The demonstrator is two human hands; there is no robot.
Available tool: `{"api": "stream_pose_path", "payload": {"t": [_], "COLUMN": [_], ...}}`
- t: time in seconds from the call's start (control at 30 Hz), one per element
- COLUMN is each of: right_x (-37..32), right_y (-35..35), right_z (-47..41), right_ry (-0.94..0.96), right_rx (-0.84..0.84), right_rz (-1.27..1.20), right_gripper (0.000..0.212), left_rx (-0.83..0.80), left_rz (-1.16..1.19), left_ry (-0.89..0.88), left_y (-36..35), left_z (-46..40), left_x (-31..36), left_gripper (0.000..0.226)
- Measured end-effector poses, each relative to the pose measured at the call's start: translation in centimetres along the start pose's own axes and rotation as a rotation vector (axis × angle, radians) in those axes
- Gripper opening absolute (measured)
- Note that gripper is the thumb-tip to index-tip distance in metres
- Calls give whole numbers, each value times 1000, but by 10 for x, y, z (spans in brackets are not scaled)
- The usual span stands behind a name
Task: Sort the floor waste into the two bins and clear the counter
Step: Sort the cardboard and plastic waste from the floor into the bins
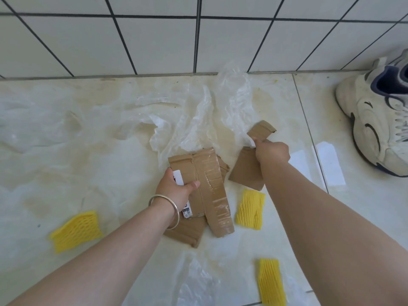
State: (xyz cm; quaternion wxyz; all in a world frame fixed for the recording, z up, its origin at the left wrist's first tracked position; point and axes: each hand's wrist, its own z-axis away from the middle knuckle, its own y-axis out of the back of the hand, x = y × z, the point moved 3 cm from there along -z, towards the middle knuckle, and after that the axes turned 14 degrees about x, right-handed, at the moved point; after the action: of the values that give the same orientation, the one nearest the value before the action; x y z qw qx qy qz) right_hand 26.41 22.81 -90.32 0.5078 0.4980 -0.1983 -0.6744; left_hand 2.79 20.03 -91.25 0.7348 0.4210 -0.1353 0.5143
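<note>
Waste lies scattered on a pale tiled floor. My left hand [176, 188] grips a flattened, taped cardboard box piece [209, 180] with a white label, thumb on top. To its right, my right hand [272, 152] grips a smaller bent cardboard piece [246, 171] near its fold, together with a bit of clear plastic. A crumpled clear plastic bag [198, 120] spreads behind both cardboards toward the wall. Three yellow foam nets lie around: one at the left [76, 230], one below the small cardboard [250, 208], one near the bottom edge [270, 281].
A white tiled wall [154, 40] with dark grout rises at the back. A person's white and navy sneaker [375, 120] stands at the right edge. More clear plastic film [196, 281] lies at the bottom centre and another sheet [33, 115] at the left.
</note>
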Motion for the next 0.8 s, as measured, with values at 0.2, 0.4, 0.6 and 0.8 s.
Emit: {"api": "stream_pose_path", "payload": {"t": [0.2,0.4,0.6,0.8], "right_x": [0,18,3,-26], "right_y": [16,68,99,119], "right_z": [18,36,123,250], "right_ry": [12,-11,215,427], "right_rx": [-22,88,-107,-472], "right_rz": [-139,-306,-343,-315], "right_gripper": [22,22,23,14], "left_rx": [116,182,252,342], "left_rz": [105,195,288,372], "left_ry": [-41,-101,-76,-77], "left_y": [20,50,102,179], "left_z": [5,22,58,120], "left_x": [5,15,21,25], "left_gripper": [40,33,34,36]}}
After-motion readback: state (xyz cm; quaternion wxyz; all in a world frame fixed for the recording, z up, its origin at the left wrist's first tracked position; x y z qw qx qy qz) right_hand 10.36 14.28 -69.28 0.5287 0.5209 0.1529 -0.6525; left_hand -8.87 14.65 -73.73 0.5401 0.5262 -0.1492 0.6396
